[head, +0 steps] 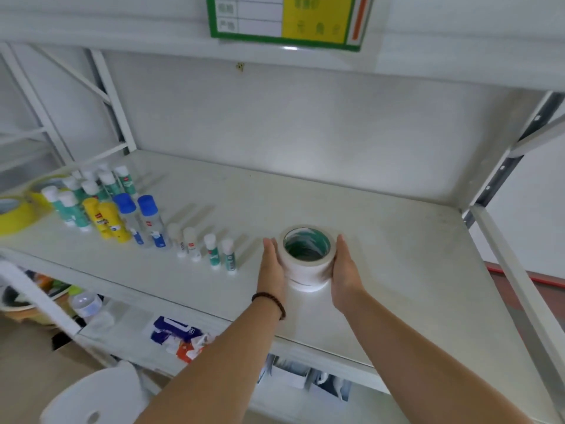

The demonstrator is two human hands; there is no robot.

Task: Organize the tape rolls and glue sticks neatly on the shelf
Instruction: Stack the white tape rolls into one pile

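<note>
Head view: left hand point(273, 264) and right hand point(345, 267) press flat against a stack of white tape rolls point(307, 261) mid-shelf point(397, 240), grip holding it; glue sticks point(220, 254) stand left.

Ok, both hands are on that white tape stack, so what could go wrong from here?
1. The stack of white tape rolls is held only by side pressure between the left hand and right hand; a lower roll may slip out.
2. Sliding it left could topple the nearest upright glue sticks.
</note>
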